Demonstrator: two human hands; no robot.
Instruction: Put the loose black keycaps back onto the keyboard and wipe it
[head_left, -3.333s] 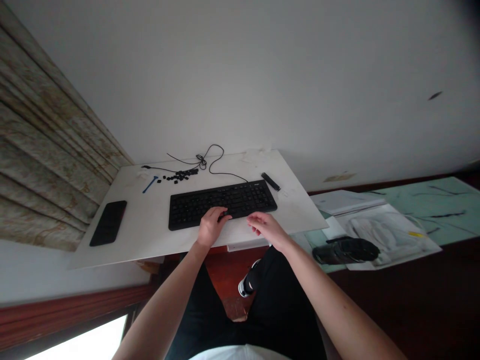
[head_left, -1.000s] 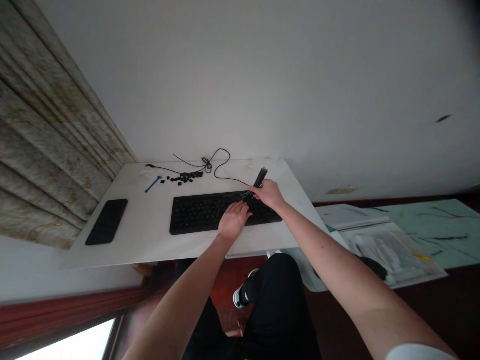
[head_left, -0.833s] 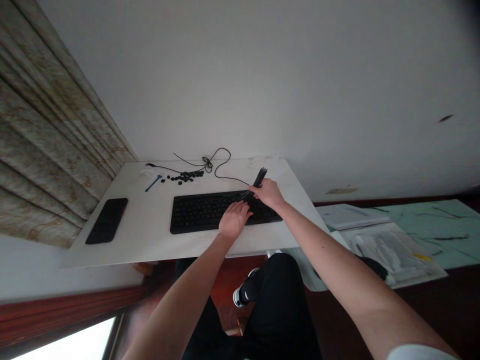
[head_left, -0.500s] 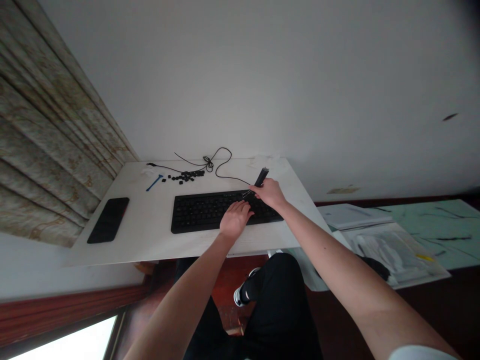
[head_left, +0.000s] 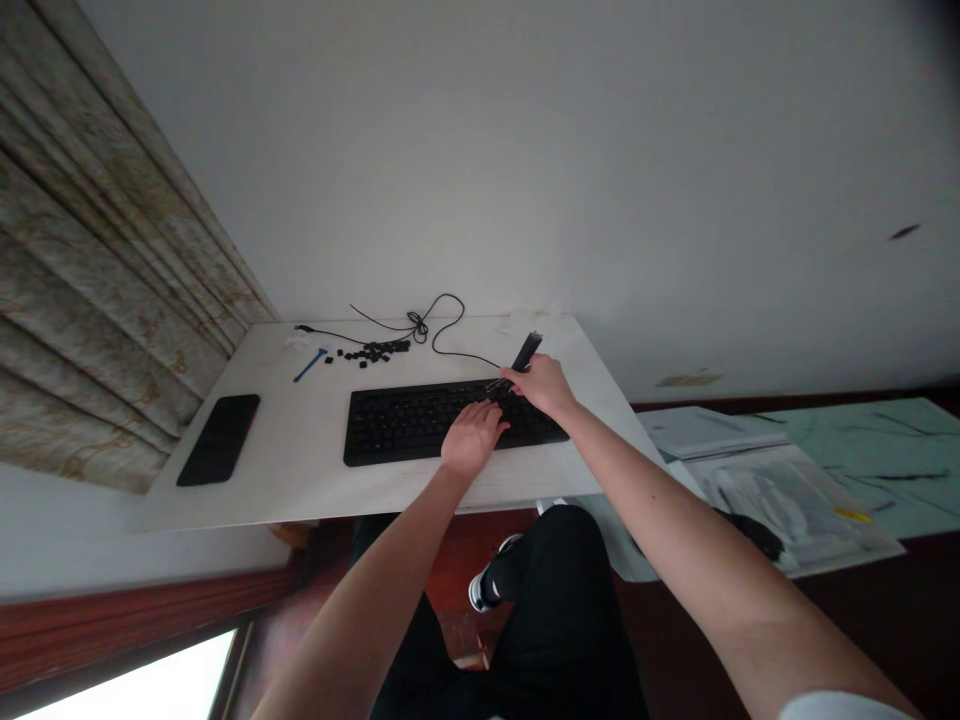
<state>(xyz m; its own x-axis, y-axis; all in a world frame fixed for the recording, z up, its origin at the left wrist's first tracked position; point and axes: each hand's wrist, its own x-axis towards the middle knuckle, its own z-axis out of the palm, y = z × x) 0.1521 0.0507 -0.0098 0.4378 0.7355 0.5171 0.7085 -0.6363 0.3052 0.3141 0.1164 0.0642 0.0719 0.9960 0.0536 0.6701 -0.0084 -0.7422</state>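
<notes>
A black keyboard (head_left: 405, 423) lies across the middle of a white board (head_left: 300, 470). My left hand (head_left: 469, 440) rests palm down on the keys right of centre, fingers slightly spread. My right hand (head_left: 541, 385) is closed round a slim black tool (head_left: 525, 351), whose thin metal tip points down at the keyboard's top edge beside my left fingertips. A pile of loose black keycaps (head_left: 369, 351) lies behind the keyboard, with the keyboard's coiled black cable (head_left: 420, 327) beside it.
A black phone (head_left: 218, 439) lies at the board's left end. A small blue tool (head_left: 307, 365) sits near the keycaps. Curtains (head_left: 90, 300) hang on the left. Papers and plastic sleeves (head_left: 757, 470) cover the surface to the right. My legs are under the board.
Since 3.3 s ago my right hand reached up, took the black tool from beside the keyboard and brought its tip to the keys. My left hand slid right along the keyboard.
</notes>
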